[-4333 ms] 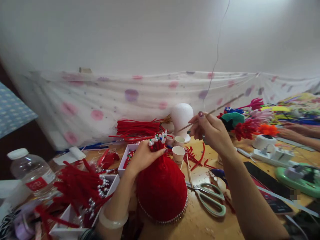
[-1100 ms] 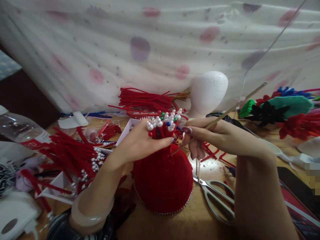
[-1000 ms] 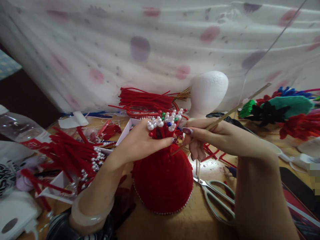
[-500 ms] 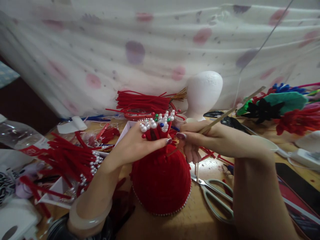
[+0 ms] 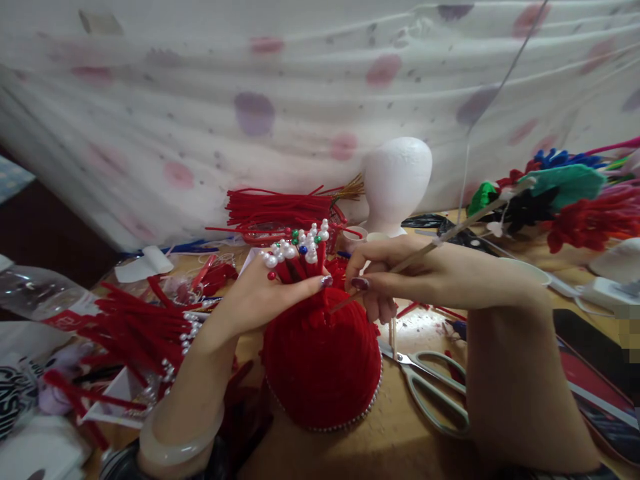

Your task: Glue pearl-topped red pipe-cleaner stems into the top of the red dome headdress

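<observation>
Largest first: a spotted sheet (image 5: 215,73) hangs behind the wooden table (image 5: 395,427). On the table, directly before the seated-height view, rests the red dome (image 5: 323,373), its beaded rim down, which presumably gives it a steady base; the white foam head (image 5: 397,177) stands behind. The left hand (image 5: 255,293) is curled narrowly around the red stems (image 5: 300,270) at the dome's crown, thumb across the front — apparently to keep them gathered and upright. The right hand (image 5: 430,280) pinches the slender stick (image 5: 465,223) between thumb and fingers, its lower end slanting to the crown, a grip that seems suited to fine steering. Scissors (image 5: 407,361) lie beside the dome, within easy reach. Smallest, the beads (image 5: 287,250) top the stems — above the fist, likely so none is crushed.
</observation>
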`<control>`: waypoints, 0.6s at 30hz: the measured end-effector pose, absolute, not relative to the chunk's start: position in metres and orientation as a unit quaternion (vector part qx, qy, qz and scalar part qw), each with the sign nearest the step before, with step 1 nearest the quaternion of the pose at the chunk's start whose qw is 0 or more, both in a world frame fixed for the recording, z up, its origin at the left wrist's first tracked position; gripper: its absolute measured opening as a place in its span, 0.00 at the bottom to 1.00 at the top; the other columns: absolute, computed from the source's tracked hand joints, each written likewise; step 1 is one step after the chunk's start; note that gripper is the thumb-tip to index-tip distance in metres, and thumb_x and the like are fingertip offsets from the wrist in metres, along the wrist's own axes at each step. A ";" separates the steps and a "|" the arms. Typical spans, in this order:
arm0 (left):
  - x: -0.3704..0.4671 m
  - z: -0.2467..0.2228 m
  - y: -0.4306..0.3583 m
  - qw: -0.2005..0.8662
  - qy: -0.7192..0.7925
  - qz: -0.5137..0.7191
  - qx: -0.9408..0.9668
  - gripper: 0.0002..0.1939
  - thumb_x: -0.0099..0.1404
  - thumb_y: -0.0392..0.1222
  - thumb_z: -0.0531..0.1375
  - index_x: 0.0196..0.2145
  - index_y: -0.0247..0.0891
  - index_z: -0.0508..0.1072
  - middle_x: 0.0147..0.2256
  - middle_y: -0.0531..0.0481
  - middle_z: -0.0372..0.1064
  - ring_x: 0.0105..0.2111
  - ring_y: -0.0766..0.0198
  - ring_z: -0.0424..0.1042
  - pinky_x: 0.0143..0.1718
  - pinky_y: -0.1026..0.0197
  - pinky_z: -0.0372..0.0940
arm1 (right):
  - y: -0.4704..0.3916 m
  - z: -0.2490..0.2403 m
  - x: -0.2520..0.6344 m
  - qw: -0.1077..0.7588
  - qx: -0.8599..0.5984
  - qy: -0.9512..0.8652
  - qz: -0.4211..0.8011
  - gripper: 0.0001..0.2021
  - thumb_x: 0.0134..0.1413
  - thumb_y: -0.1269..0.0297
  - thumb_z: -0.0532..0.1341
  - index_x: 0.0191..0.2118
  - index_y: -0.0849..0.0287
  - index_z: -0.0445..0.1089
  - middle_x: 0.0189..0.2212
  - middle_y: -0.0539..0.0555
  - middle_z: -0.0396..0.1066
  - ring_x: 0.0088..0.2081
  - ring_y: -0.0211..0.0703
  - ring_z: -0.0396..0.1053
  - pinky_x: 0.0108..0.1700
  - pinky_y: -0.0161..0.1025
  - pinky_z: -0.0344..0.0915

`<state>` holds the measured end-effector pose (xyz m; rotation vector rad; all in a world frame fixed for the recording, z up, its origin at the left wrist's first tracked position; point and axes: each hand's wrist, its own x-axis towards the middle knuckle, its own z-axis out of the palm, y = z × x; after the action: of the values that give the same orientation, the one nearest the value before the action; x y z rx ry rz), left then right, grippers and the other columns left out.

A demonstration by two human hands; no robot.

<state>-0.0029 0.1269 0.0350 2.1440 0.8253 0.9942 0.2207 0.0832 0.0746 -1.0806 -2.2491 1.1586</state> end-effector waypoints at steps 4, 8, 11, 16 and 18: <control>-0.003 0.034 0.127 0.310 0.319 0.374 0.813 0.04 0.60 0.39 0.64 0.35 0.38 0.77 0.36 0.52 0.79 0.39 0.61 0.77 0.43 0.60 0.72 | 0.085 0.074 0.224 0.201 -0.458 -0.799 0.335 0.12 0.58 0.58 0.59 0.28 0.60 0.69 0.22 0.49 0.69 0.24 0.34 0.68 0.23 0.30 0.63; -0.003 0.036 0.127 0.308 0.330 0.365 0.814 0.04 0.60 0.37 0.64 0.35 0.38 0.77 0.36 0.52 0.80 0.38 0.61 0.77 0.42 0.60 0.72 | 0.086 0.073 0.227 0.181 -0.464 -0.812 0.303 0.14 0.58 0.57 0.58 0.26 0.60 0.71 0.20 0.47 0.66 0.22 0.32 0.63 0.21 0.30 0.58; -0.003 0.038 0.126 0.306 0.331 0.365 0.814 0.04 0.59 0.36 0.64 0.34 0.37 0.78 0.36 0.52 0.80 0.38 0.61 0.78 0.42 0.60 0.73 | 0.087 0.072 0.231 0.176 -0.436 -0.839 0.273 0.12 0.58 0.59 0.60 0.29 0.60 0.73 0.21 0.47 0.67 0.23 0.32 0.62 0.22 0.30 0.57; -0.003 0.039 0.125 0.306 0.321 0.372 0.815 0.04 0.59 0.36 0.65 0.34 0.37 0.78 0.36 0.52 0.80 0.38 0.61 0.78 0.43 0.61 0.72 | 0.086 0.072 0.235 0.187 -0.370 -0.857 0.307 0.10 0.58 0.60 0.63 0.31 0.62 0.74 0.24 0.47 0.70 0.27 0.32 0.65 0.27 0.29 0.60; -0.002 0.039 0.125 0.307 0.324 0.373 0.813 0.05 0.58 0.36 0.65 0.34 0.36 0.78 0.36 0.52 0.80 0.38 0.61 0.78 0.43 0.61 0.72 | 0.084 0.073 0.235 0.193 -0.363 -0.851 0.326 0.09 0.57 0.62 0.63 0.31 0.62 0.74 0.25 0.48 0.71 0.28 0.32 0.65 0.27 0.28 0.61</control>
<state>-0.0023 0.1251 0.0394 2.1510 0.8572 0.9858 0.2345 0.0844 0.0734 -1.0196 -2.3886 0.9153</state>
